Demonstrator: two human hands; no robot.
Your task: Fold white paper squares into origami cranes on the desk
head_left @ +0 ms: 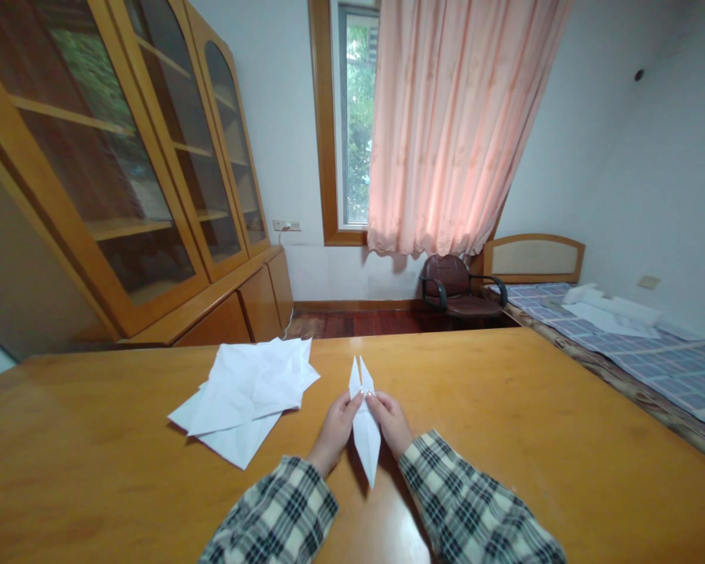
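A white folded paper shape (366, 439), long and pointed at both ends with two narrow tips at the far end, lies on the wooden table (505, 439) just in front of me. My left hand (336, 429) pinches its left edge near the middle. My right hand (391, 423) pinches the right edge opposite, fingertips almost touching those of the left. Both wrists wear plaid sleeves.
A loose pile of white paper sheets (247, 395) lies on the table to the left of my hands. Beyond the table stand a glass-fronted wooden cabinet (153, 196), a dark office chair (458, 286), a bed (623, 337) and a window with a pink curtain (452, 125).
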